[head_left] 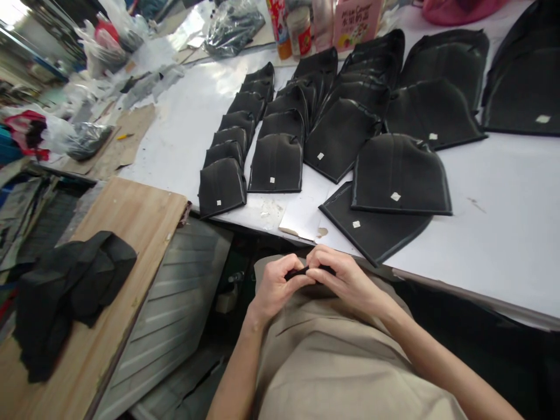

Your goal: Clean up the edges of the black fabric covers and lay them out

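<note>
Close to my body, just below the table's front edge, both hands pinch one dark piece of fabric (297,273). My left hand (280,283) is closed on its left end, thumb on top. On its right part, my right hand (335,271) closes with fingertips meeting the left thumb. Most of the piece is hidden by the fingers, so its shape cannot be made out. Beyond the hands, a black fabric pouch (400,175) with a small white label overlaps another black pouch (371,230) that reaches the table edge.
Rows of overlapping black pouches (275,163) cover the white table (175,134). Jars (300,32) and a pink box (356,23) stand at the back. To the left, black cloth (74,291) lies on a wooden board (131,233). Plastic bags (102,49) sit at the far left.
</note>
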### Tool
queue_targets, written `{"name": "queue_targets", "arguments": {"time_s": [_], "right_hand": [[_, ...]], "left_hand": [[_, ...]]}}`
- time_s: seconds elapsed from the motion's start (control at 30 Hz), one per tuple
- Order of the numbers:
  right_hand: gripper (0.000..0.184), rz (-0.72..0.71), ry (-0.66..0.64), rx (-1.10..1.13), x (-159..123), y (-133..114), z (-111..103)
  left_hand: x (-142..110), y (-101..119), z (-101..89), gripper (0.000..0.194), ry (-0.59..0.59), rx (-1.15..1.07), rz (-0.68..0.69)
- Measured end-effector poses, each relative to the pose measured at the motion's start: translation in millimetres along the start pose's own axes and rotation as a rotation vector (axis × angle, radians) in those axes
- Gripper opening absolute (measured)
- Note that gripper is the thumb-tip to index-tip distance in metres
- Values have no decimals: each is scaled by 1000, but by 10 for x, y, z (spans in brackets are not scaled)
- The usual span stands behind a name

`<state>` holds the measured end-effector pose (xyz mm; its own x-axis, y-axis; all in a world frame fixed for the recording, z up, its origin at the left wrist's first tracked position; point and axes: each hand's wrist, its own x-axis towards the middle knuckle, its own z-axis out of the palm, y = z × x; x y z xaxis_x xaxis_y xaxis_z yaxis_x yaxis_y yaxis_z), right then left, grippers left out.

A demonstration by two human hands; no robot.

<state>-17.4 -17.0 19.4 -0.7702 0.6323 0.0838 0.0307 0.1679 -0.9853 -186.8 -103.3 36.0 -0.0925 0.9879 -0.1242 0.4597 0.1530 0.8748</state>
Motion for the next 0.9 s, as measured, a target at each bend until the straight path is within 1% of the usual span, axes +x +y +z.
{"name": "queue_targets", "arguments": {"time_s": [0.1, 0.17, 0.23, 0.33, 0.47, 0.57, 0.7, 0.9], "right_hand": [[12, -16, -93, 8, -58, 23, -113], [12, -24, -109, -32, -101, 48, -163], [6, -34, -83, -104, -132, 80, -173], [13, -36, -22, -172, -152, 130, -144], [19, 26, 6, -87, -152, 172, -123], [17, 36, 41, -13, -153, 177, -122], [14, 32, 80, 0, -157, 144, -102], [12, 31, 72, -37, -169, 104, -78]], "left_hand": [[16, -79, 74, 36, 21, -125, -74], [15, -92, 96, 37, 25, -160, -97], [11, -85, 112, 37, 28, -184, -119], [5, -84, 128, 34, 22, -221, -145], [-12, -134, 119, 31, 24, -247, -128], [-21, -166, 114, 33, 33, -246, -105], [-16, -136, 136, 34, 45, -259, -172], [6, -64, 172, 28, 48, -325, -250]]}}
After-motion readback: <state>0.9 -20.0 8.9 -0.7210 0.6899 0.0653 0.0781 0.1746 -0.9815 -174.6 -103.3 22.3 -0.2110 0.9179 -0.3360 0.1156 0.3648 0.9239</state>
